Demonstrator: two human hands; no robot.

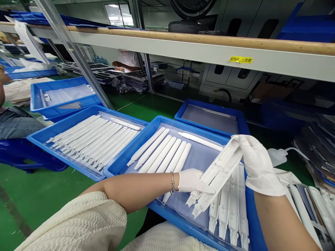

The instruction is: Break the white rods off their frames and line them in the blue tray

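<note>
Both my hands wear white gloves. My right hand [258, 164] grips the upper end of two long white plastic strips [218, 174] held side by side, tilted down to the left. My left hand [192, 181] pinches their lower part above the blue tray [157, 123] in front of me. In that tray lie several rounded white bars [162, 153] on the left, one bar [200, 140] across the back, and several flat white strips [230, 205] on the right.
A second blue tray [42, 134] full of white bars sits to the left, another blue tray [183, 111] behind, and one [35, 96] farther left. Green table surface, metal shelf post, shelf overhead. A person sits beyond the shelf; another person's leg shows at the far left.
</note>
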